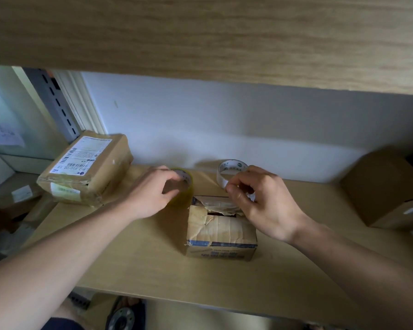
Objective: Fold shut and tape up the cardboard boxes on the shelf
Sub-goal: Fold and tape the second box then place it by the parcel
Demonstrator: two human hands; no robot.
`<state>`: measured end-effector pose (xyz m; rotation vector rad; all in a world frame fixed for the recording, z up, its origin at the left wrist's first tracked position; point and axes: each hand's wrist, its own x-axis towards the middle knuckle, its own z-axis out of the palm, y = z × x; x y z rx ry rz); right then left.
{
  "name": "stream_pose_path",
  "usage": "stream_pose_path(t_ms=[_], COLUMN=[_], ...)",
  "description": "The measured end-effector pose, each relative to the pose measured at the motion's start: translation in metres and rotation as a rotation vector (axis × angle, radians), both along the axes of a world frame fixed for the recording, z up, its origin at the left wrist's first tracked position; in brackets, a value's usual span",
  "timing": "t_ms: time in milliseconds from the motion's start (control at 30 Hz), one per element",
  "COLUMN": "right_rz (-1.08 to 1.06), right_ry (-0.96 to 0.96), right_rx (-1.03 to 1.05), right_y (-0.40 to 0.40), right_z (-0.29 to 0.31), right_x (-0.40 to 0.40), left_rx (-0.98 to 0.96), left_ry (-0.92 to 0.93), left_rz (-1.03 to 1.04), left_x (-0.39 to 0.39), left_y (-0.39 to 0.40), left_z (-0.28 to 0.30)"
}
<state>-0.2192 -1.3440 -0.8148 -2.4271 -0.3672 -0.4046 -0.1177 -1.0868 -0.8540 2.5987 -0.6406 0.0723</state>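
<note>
A small worn cardboard box (221, 232) stands mid-shelf, its crumpled top flaps folded in with a gap between them. Just behind its left corner, my left hand (153, 194) grips a yellowish roll of clear tape (184, 184). Over the box's back edge, my right hand (260, 203) pinches what looks like the tape's free end (210, 181), a faint clear strip running back to the roll. A white empty tape ring (231, 171) stands on edge right behind those fingers.
A taped parcel with a shipping label (86, 170) lies at the back left of the wooden shelf (129, 258). A plain brown box (386, 189) sits at the right end. The upper shelf board (200, 32) hangs low overhead, with a white wall behind.
</note>
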Motion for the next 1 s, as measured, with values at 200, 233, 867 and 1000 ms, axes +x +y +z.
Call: stream_pose_path(t_ms=[200,233,867,1000], right_rz=[0.015,0.019,-0.052,0.022], right_ry=[0.028,0.030,0.063,0.143], right_rx=[-0.010,-0.009,0.216,0.427], right_y=[-0.002,-0.003,0.000,0.003], right_z=[0.000,0.000,0.006,0.014], right_x=[0.002,0.002,0.007,0.004], left_rx=[0.020,0.063,-0.911,-1.079], left_ry=[0.098,0.108,0.425,0.571], left_rz=[-0.035,-0.054,-0.342,-0.333], left_x=[0.004,0.004,-0.039,-0.046], left_y=[0.006,0.007,-0.007,-0.013], left_z=[-0.003,-0.005,0.051,0.055])
